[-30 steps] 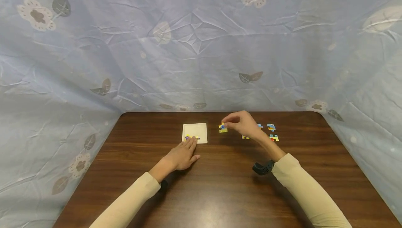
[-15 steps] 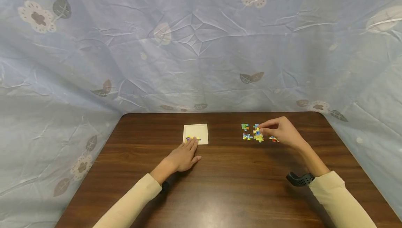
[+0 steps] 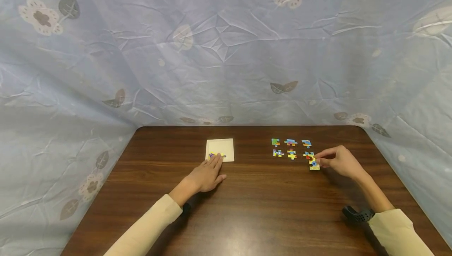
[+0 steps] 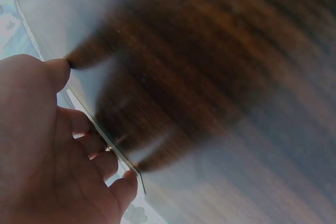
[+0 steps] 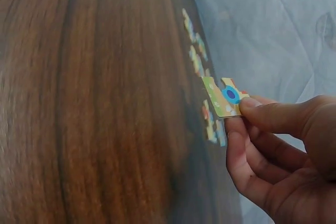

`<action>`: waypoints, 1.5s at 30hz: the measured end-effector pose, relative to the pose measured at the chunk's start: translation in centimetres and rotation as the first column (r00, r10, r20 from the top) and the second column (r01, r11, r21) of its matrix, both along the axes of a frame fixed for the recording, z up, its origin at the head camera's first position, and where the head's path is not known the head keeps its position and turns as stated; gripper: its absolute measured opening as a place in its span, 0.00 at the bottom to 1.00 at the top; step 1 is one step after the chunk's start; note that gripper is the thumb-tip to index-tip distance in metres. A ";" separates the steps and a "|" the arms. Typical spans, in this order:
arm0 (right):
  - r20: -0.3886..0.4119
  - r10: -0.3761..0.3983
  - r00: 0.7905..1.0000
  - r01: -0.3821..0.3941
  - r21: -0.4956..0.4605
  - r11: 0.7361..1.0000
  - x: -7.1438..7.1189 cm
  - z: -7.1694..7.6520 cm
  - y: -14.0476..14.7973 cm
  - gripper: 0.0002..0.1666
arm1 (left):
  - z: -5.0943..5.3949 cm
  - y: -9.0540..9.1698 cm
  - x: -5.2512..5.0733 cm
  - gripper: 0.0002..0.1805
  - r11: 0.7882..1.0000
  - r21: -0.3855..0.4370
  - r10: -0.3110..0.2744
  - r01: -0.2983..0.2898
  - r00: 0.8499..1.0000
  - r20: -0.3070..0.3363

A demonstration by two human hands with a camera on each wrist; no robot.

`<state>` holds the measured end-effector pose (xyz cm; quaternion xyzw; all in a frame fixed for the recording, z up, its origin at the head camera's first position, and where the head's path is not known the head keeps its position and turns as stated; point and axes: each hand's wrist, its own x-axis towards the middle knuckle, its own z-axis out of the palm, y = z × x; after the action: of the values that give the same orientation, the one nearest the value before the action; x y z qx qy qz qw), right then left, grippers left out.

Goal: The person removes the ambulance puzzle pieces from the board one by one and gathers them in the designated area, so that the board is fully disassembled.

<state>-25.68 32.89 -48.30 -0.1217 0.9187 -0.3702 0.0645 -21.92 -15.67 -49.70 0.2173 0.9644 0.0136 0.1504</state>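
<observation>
Between thumb and fingers, my right hand (image 3: 344,164) pinches a yellow-green jigsaw puzzle piece (image 5: 223,98) with a blue round spot. In the head view that piece is just in front of the right-most piece of the near row, a red and yellow one (image 3: 308,155). My left hand (image 3: 207,175) lies with fingers extended on the near edge of a cream square puzzle tray (image 3: 220,145). Under and beside those fingertips shows a yellow and purple puzzle piece (image 3: 212,155), partly covered. The left wrist view shows the fingers at the tray's edge (image 4: 126,162).
Several loose puzzle pieces lie in two rows at the back right of the brown wooden table (image 3: 247,201), among them a green one (image 3: 275,142) and a blue one (image 3: 291,142). A flowered cloth (image 3: 226,71) hangs behind the table and at both sides.
My right hand has carried the pinched puzzle piece from beside the tray rightward, past the rows, to the near right of them. My left hand has stayed on the tray.
</observation>
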 end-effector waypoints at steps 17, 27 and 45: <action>-0.082 -0.027 0.996 0.038 0.140 0.989 -0.3 -1.1 -1.0 0.06 | 0.4 0.4 -0.2 0.42 1.000 0.000 0.001 -0.001 1.000 -0.012; -0.162 -0.045 0.986 0.066 0.126 0.990 -0.3 -0.2 -1.8 0.04 | -0.1 0.5 -0.2 0.42 1.000 0.002 -0.002 0.002 1.000 -0.011; -0.196 0.279 0.940 -0.274 0.056 0.960 -5.3 5.1 -22.2 0.06 | -0.2 -2.2 0.1 0.43 0.998 0.057 0.017 -0.013 0.997 -0.075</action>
<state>-31.01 10.66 -43.19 -0.2855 0.8992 -0.3306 0.0239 -21.86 -17.85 -49.91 0.2145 0.9702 0.0336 0.1075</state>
